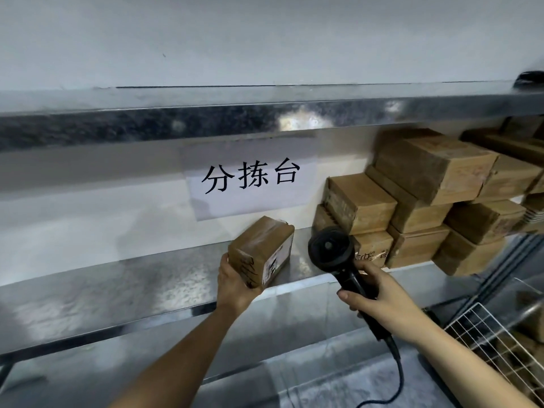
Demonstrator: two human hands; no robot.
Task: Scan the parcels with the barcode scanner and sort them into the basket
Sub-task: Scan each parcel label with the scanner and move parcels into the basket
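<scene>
My left hand [235, 285] grips the near end of a small brown taped parcel [260, 250] with a white label on its side, held just above the steel shelf [123, 287]. My right hand [379, 295] grips the handle of a black barcode scanner [331, 248], whose round head sits just right of the parcel. A stack of brown cardboard parcels [426, 198] fills the right end of the shelf. A white wire basket [500, 343] shows at the lower right with brown parcels inside it.
A paper sign with black characters [251, 179] hangs on the wall behind the shelf. A steel upper shelf [206, 119] runs overhead. The scanner's black cable [396, 375] trails down to the bottom edge. A dark object [530, 78] sits at the upper shelf's right end.
</scene>
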